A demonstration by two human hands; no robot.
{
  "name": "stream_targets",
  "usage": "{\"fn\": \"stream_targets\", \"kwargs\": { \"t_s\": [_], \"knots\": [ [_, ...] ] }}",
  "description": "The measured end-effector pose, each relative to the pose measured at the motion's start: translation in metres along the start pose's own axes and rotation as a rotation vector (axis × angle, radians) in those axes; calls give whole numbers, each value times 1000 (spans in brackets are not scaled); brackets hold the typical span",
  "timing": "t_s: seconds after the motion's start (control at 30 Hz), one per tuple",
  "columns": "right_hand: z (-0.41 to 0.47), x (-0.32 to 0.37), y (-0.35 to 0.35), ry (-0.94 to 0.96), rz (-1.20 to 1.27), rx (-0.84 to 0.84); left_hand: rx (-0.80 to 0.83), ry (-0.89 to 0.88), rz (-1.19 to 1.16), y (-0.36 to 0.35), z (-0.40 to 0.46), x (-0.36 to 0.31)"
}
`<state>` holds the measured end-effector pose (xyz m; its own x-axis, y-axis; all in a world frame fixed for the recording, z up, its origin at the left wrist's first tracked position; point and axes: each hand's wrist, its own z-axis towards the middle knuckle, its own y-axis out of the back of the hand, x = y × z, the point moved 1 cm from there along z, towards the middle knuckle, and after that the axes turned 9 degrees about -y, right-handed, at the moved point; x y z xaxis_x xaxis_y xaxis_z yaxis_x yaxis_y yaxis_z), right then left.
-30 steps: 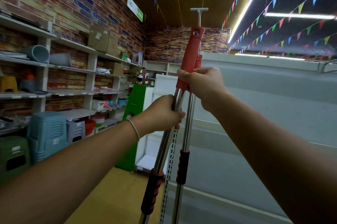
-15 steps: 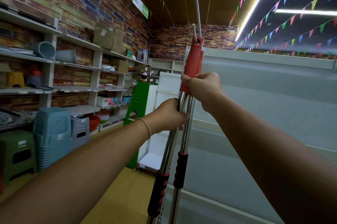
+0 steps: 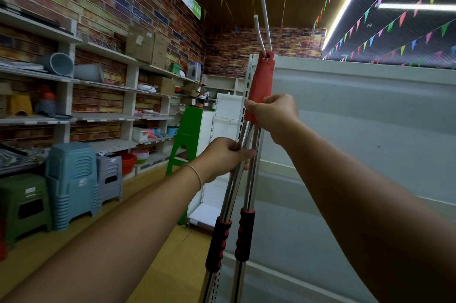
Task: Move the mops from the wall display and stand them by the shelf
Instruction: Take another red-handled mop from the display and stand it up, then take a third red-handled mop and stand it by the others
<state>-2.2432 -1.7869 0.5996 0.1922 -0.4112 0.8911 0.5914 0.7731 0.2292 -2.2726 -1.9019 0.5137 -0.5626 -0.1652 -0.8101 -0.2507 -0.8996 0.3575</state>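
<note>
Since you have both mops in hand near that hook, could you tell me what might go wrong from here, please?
1. The red handle tops sit right at the white hook, whose tip seems to pass through the hanging hole; pulling sideways could snag them.
2. The left hand grips smooth steel poles above the foam sleeves, so one pole may slip.
3. The mop heads are out of view below and could catch on something unseen.

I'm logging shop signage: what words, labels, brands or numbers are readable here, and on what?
None can be read.
Green and white wall sign: logo and characters, too blurred.
Labels on brown cardboard boxes: too small.
Stickers on blue plastic stools: too small.
</note>
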Motion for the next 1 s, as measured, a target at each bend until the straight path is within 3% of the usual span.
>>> {"fn": "stream_targets", "kwargs": {
  "t_s": [0.13,0.33,0.5,0.57,0.7,0.77,1.0],
  "knots": [
    [5,-2,-2,-9,-19,-22,-49,-8,-45,-3,2,11],
    [1,-3,-4,-8,-41,-55,-35,-24,71,-5,5,11],
    [-16,-23,0,-44,-60,-98,23,-120,335,-9,-11,21],
    [-25,-39,6,-57,-88,-113,5,-190,418,-11,-25,27],
    [-43,-69,27,-109,-157,-178,-139,-493,570,-16,-50,32],
    [-52,-82,41,-128,-192,-215,-138,-588,568,-24,-57,33],
    [-89,-110,118,-151,-272,-316,7,-597,433,-83,-68,9]
  ]
}}
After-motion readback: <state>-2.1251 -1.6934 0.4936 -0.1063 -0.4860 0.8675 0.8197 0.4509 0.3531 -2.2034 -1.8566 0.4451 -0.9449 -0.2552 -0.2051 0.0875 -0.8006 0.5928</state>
